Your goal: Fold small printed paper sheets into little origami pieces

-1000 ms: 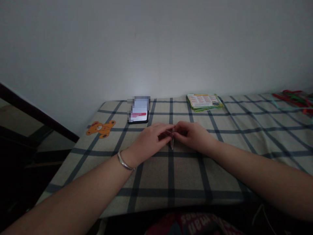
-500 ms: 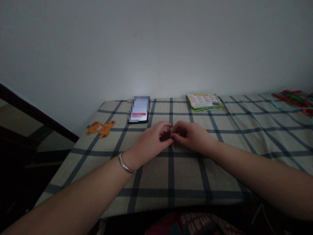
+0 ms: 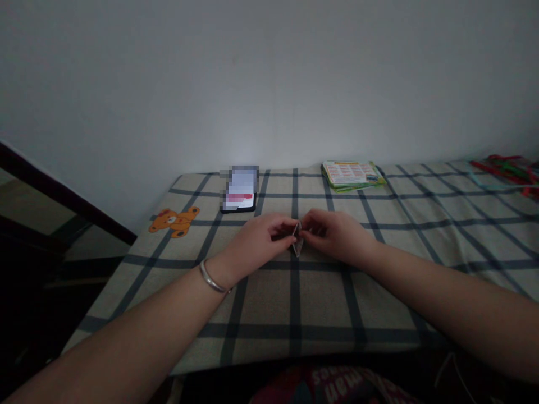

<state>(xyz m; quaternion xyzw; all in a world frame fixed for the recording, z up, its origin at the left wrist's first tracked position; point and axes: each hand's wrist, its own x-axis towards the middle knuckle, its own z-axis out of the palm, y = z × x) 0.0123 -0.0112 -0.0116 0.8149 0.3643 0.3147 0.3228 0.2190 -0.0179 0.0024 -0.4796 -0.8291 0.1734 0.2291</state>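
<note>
My left hand, with a silver bangle at its wrist, pinches the left side of what looks like a small piece of folded paper. From the right, my right hand grips the same piece between thumb and fingers. The paper stands on edge just over the checked cloth, spread a little into a narrow, pointed shape. Fingertips cover much of it, so its full outline is hidden.
Beyond my hands, a phone with a lit screen lies near the wall. To its right is a stack of printed green-edged cards. A bear cutout lies at left; red and green items sit far right.
The folded paper, nearly flat and edge-on before, has spread apart into a pointed opening. My left hand has shifted slightly toward me and left; my right hand has hardly moved.
</note>
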